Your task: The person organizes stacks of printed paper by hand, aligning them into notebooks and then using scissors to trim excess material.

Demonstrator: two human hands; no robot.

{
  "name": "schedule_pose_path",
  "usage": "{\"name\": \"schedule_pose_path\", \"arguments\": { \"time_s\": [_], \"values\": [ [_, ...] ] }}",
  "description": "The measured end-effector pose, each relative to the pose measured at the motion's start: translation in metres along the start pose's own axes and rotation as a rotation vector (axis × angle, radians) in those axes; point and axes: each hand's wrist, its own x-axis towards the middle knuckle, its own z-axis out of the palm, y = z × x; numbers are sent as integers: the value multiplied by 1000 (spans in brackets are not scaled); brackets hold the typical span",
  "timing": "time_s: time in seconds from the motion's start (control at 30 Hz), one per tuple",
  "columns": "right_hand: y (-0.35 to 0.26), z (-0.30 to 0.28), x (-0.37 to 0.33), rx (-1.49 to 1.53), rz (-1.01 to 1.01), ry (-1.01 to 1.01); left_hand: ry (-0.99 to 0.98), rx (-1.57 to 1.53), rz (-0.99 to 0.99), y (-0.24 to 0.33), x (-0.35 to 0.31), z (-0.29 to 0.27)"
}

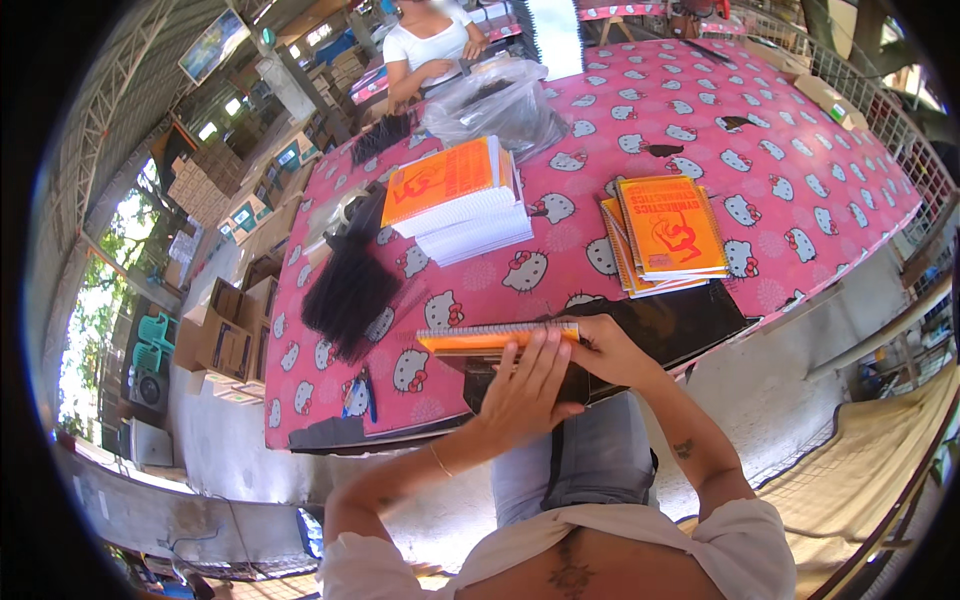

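At the table's near edge, both hands are on an orange-covered spiral notebook (450, 341), its coil-bound edge turned up. My left hand (527, 388) lies along its near side, fingers together and pressed against it. The right end is gripped by my right hand (604, 350), its thumb and fingers partly hidden. Beyond to the right sits a short stack of orange spiral notebooks (668, 230). A taller stack of white-paged books (465, 205), with an orange cover on top, stands farther back.
Thin black strands (350, 295) lie bundled on the pink patterned table (520, 270). A small blue-handled tool (371, 394) rests near the left edge. Clear plastic bags (495, 105) are behind the tall stack. Across the table is another person (428, 50); cardboard boxes (222, 335) stand left.
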Motion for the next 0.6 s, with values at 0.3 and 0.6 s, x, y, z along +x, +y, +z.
{"name": "schedule_pose_path", "arguments": {
  "time_s": [0.3,0.6],
  "values": [
    [-16,-7,1,-125,0,33,54,-132,-240,-13,29,-28],
    [-42,-51,16,-39,83,-16,108,-361,-169,-44,46,-33]
  ]
}}
